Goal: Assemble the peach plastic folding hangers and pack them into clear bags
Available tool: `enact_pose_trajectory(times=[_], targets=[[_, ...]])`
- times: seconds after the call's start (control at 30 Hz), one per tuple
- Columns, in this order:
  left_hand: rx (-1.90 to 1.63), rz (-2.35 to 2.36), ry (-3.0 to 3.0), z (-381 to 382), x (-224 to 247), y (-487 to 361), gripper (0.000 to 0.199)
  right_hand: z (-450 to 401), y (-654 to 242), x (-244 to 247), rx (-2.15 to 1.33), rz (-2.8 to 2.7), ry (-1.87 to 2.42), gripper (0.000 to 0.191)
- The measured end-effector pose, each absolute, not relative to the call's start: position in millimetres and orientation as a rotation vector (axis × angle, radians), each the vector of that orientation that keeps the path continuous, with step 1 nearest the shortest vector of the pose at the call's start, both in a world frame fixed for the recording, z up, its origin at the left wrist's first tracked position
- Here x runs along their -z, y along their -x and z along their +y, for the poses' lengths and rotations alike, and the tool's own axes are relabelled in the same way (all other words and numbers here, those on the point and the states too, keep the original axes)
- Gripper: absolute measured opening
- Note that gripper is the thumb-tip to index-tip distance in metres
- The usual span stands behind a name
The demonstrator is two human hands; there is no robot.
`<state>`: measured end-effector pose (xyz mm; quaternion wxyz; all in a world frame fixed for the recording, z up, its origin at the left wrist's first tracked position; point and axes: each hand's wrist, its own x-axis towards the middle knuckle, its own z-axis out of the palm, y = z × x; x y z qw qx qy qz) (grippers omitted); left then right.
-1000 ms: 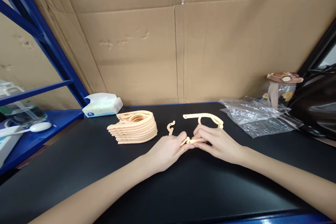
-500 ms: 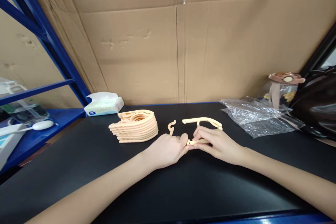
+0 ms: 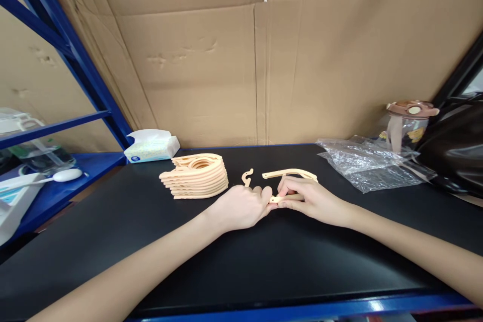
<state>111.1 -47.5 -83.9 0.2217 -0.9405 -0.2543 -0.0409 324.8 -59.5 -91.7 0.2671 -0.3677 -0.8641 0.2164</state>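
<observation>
My left hand [image 3: 241,206] and my right hand [image 3: 307,198] meet at the middle of the black table, both closed on one small peach plastic hanger piece [image 3: 275,200]. A hole shows in the bit of it between my fingertips; the rest is hidden by my hands. Just beyond my left hand lies a peach hanger hook [image 3: 247,177]. A curved peach hanger arm [image 3: 289,173] lies behind my right hand, which covers part of it. Left of my left hand stands a neat stack of folded peach hangers [image 3: 196,178].
A tissue pack [image 3: 151,147] sits at the back left, by a blue metal frame [image 3: 88,83]. Crumpled clear plastic bags [image 3: 368,163] and a drinking bottle [image 3: 409,123] are at the back right. Cardboard [image 3: 196,75] walls the rear. A white spoon [image 3: 67,175] lies far left.
The view has tilted slightly, so everything sits a little higher. My fingers have shifted slightly around the hanger piece, and both hands still hold it.
</observation>
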Motion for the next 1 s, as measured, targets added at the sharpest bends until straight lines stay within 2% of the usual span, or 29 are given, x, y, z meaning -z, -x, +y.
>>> enact_pose_trajectory(times=[0.27,1.0], targets=[[0.185,-0.657,2.58,-53.2,84.8,-109.4,0.025,-58.0,-323.5,96.3,-0.829,-2.22,0.959,0.021],[0.239,-0.595,2.61,-51.7,91.1,-109.9,0.026,-56.0,-326.0,97.7,-0.897,-2.239,0.896,0.018]])
